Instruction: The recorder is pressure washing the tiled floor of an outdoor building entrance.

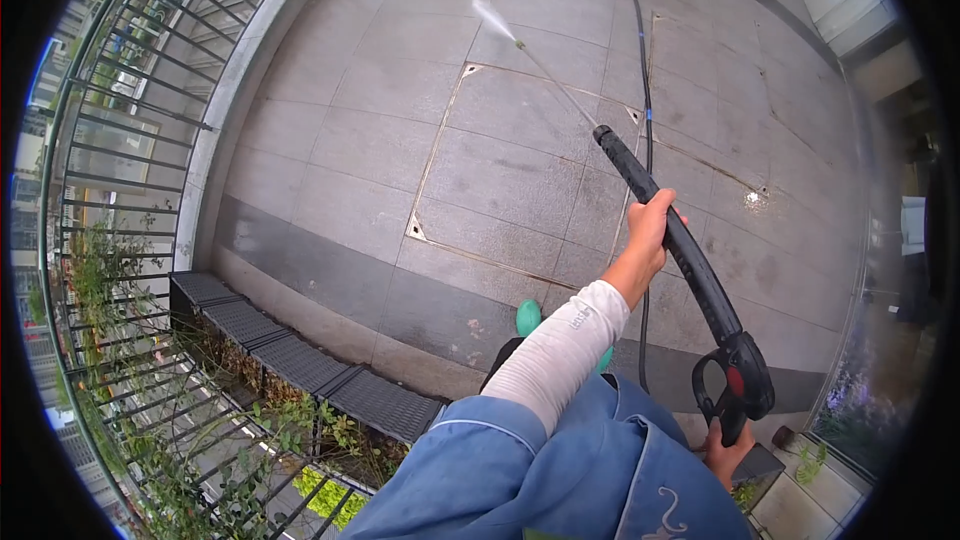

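Note:
I hold a black pressure-washer gun (pixel 679 247) that slants from low right toward the upper middle. My left hand (pixel 651 225) is wrapped around its long barrel. At the rear, my right hand (pixel 729 451) grips the handle beneath the trigger guard, though whether a finger presses the trigger is hidden. From the barrel runs a thin metal lance (pixel 559 84) with a small nozzle (pixel 519 44). White water spray (pixel 491 17) fans out of the nozzle, up and to the left, above wet grey paving tiles (pixel 510 165). A square access cover, outlined by a metal frame, is set in the tiles below the lance.
A black hose (pixel 646 75) crosses the floor behind the gun. Wicker-textured planters (pixel 277 360) with plants line the lower left beside a metal railing (pixel 127 172) on a low curb (pixel 225 97). Glass stands at right. A green shoe tip (pixel 529 317) shows below me.

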`<state>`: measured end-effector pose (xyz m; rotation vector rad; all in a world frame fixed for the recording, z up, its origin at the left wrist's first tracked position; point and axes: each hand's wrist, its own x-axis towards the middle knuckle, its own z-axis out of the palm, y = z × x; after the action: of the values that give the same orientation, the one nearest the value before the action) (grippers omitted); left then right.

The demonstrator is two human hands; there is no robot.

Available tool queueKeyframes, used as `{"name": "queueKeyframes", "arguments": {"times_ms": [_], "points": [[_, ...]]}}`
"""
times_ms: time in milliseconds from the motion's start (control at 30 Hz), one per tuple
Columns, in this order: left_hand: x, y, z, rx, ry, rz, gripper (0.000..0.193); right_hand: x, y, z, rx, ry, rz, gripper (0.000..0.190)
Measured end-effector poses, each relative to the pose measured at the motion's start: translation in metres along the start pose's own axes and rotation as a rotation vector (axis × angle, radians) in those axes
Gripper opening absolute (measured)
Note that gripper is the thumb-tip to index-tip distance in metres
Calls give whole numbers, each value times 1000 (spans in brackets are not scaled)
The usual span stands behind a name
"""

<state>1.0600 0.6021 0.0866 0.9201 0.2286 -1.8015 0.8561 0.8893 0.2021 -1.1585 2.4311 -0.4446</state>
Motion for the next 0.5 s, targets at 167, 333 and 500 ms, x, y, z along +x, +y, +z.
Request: {"name": "queueKeyframes", "arguments": {"times_ms": [167,333,500], "points": [[-45,-10,-40,-103,109,118,21,34,4,-39,-67,-112,-151,32],[-111,-34,-162,-294,586,-20,21,72,-28,-27,78,-442,-613,24],[-111,-129,-156,-385,670,-2,21,97,60,-67,47,-471,-593,25]]}}
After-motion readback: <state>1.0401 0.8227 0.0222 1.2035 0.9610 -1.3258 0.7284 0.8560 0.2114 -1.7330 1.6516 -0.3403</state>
